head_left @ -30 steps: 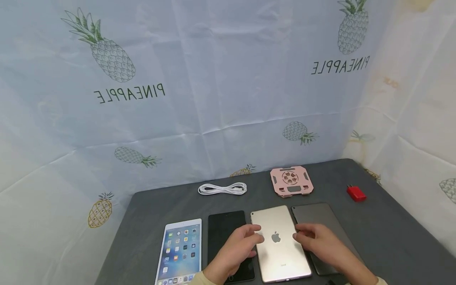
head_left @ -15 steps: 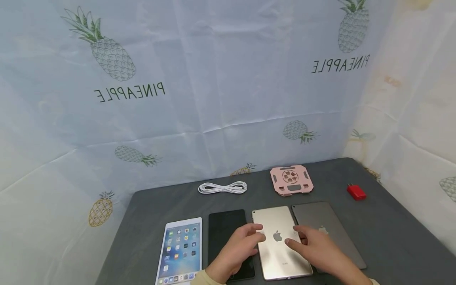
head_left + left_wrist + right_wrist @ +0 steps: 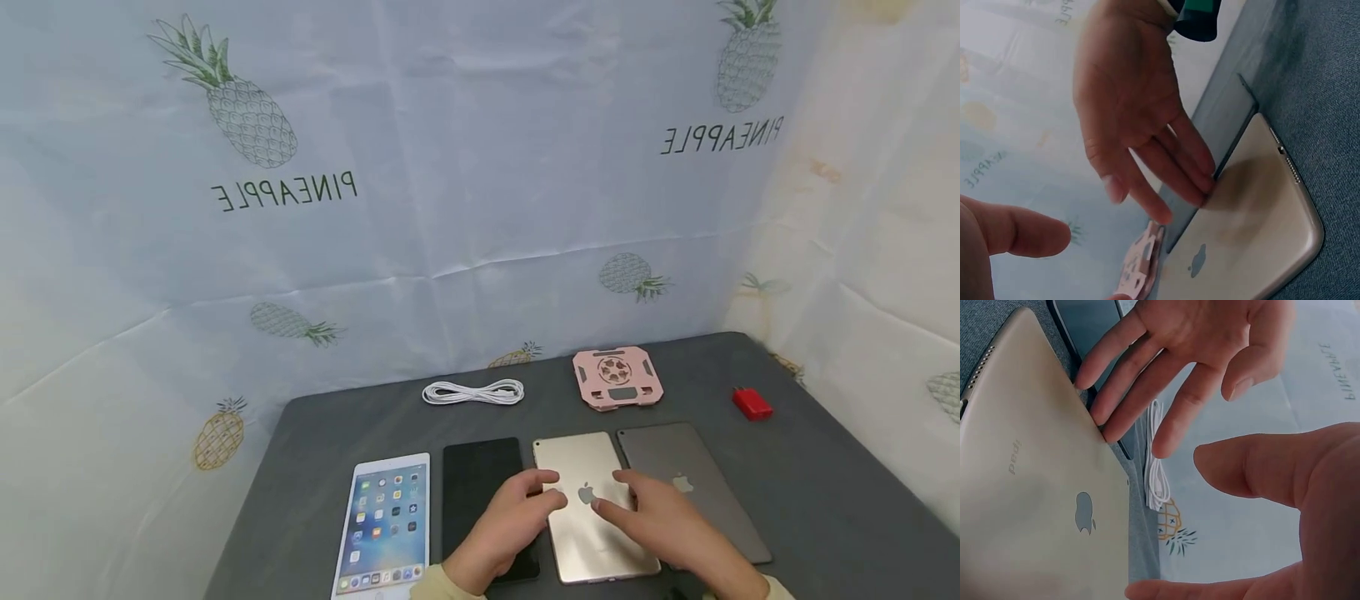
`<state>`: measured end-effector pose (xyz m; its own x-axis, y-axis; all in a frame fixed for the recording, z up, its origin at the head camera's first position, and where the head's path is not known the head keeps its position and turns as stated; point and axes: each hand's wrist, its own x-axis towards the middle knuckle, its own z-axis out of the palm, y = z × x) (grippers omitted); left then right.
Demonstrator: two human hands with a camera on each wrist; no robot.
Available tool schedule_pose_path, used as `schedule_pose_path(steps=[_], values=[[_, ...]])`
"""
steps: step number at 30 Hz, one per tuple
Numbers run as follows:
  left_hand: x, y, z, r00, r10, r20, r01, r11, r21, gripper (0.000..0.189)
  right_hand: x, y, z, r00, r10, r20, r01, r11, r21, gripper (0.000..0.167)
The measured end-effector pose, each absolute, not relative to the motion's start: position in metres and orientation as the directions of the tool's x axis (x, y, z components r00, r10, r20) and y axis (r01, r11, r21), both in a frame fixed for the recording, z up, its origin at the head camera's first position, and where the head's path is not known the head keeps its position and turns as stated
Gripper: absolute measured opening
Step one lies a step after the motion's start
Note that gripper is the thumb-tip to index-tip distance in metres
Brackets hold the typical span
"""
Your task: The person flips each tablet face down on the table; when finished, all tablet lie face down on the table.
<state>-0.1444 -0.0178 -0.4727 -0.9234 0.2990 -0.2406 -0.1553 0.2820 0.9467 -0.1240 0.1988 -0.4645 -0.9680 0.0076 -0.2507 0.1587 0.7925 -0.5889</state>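
Note:
In the head view, a gold iPad (image 3: 570,462) lies back up, its apple logo showing. My left hand (image 3: 513,518) is at its left edge, and in the right wrist view those fingertips (image 3: 1105,428) meet the rim. On the other side, my right hand (image 3: 660,518) has its fingertips at the right edge, with the thumb over the back. Its fingers look mostly straight in the left wrist view. A dark grey tablet (image 3: 705,492), also back up, lies close along the right side. Left of the gold one are a black-screened tablet (image 3: 476,479) and a white tablet (image 3: 390,517) with a lit home screen.
Behind the tablets on the dark grey tabletop (image 3: 322,433) lie a coiled white cable (image 3: 474,392) and a pink stand (image 3: 618,378). A red charger plug (image 3: 752,404) sits at the far right. Pineapple-print curtains (image 3: 480,208) hang around the table.
My right hand has shifted left, its thumb now farther over the gold iPad, which uncovers the dark grey tablet's logo. The left hand stays at the left edge.

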Motion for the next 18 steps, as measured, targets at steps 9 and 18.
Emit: schedule_pose_path(steps=[9, 18], values=[[-0.143, -0.040, -0.462, -0.911, 0.322, -0.259, -0.175, 0.267, 0.948, 0.049, -0.128, 0.182, -0.458, -0.978, -0.030, -0.209, 0.096, 0.819, -0.566, 0.079], [-0.139, -0.102, -0.451, -0.969, 0.138, -0.203, -0.137, 0.382, 0.914, 0.061, -0.147, 0.119, -0.449, -0.967, -0.163, -0.193, 0.023, 0.703, -0.710, 0.075]])
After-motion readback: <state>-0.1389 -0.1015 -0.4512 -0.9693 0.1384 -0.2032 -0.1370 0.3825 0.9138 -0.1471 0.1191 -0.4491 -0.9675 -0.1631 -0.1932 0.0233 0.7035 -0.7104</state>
